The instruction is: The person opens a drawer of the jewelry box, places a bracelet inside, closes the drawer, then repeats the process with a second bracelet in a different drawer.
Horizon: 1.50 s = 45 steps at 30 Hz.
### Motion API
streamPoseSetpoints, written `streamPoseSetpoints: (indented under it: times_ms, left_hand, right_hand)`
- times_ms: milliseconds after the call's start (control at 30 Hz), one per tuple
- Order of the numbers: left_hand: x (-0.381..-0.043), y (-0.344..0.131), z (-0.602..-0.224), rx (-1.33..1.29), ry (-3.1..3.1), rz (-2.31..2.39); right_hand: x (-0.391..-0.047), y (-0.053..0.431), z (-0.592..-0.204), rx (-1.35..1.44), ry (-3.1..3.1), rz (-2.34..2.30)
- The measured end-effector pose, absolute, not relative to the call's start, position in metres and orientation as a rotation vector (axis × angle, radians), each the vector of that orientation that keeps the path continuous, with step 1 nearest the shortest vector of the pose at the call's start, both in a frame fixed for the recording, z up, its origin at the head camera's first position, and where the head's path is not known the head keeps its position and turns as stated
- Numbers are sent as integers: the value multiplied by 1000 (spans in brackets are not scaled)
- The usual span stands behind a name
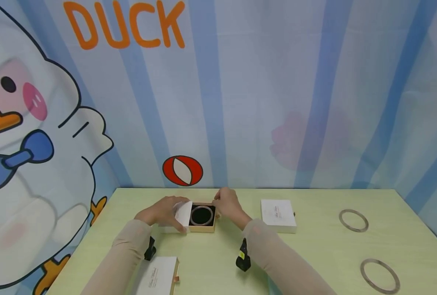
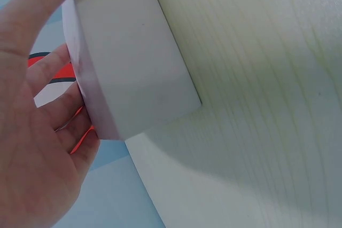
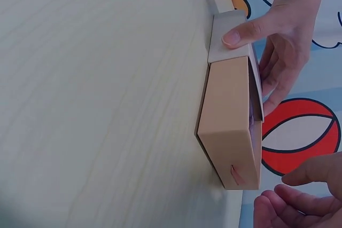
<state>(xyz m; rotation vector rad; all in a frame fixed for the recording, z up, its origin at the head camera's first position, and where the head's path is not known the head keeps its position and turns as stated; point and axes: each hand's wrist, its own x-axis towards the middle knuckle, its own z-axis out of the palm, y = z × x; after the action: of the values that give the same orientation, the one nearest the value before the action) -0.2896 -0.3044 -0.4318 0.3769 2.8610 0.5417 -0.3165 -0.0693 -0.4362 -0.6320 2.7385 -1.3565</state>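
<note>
White card forms the closed box [image 1: 155, 274] nearest you, short of the drawer [image 1: 203, 230] and to its left, with grey print on top; a thin grey-brown ring [image 1: 380, 276] also lies nearer than the drawer, well off to its right. The drawer, tan and square-edged, sits on the pale, wood-grained table [image 1: 314, 262], partly out of its smooth white cover [image 1: 183, 214]; together they run left to right, with a small reddish tab [image 3: 235, 174] on the drawer's right end. Your left hand [image 1: 165, 211] grips the cover at the drawer's left, thumb on the near side and fingers round the far side. Your right hand [image 1: 230, 205] is by the drawer's far right corner, fingers curled in, thumb close to the index finger and nothing seen between; I cannot tell whether it touches. The round bangle [image 1: 201, 224] lies flat on black lining in the drawer, left of your right fingertips, which look nearer to it than your left hand. Level with the drawer, to its right, are another white box [image 1: 278, 214] and, further along, a second ring [image 1: 353, 220]. Behind the drawer hangs a blue-striped cloth [image 1: 255, 94].
</note>
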Motion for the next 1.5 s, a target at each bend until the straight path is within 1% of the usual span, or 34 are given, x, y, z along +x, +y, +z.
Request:
streamPoseSetpoints:
  times_ms: [300, 633, 867, 1500]
  left_hand:
    - [-287, -304, -431, 369, 2852, 576]
    - [-289, -305, -431, 393, 2860, 570]
    - [-288, -304, -431, 395, 2853, 567]
    - [-287, -305, -431, 397, 2856, 575]
  right_hand:
    - [-315, -61, -436, -536, 2704, -1180]
    - [-313, -62, -438, -569, 2624, -992]
    - [-312, -60, -435, -643, 2619, -897]
    - [-311, -61, -440, -647, 2539, -995]
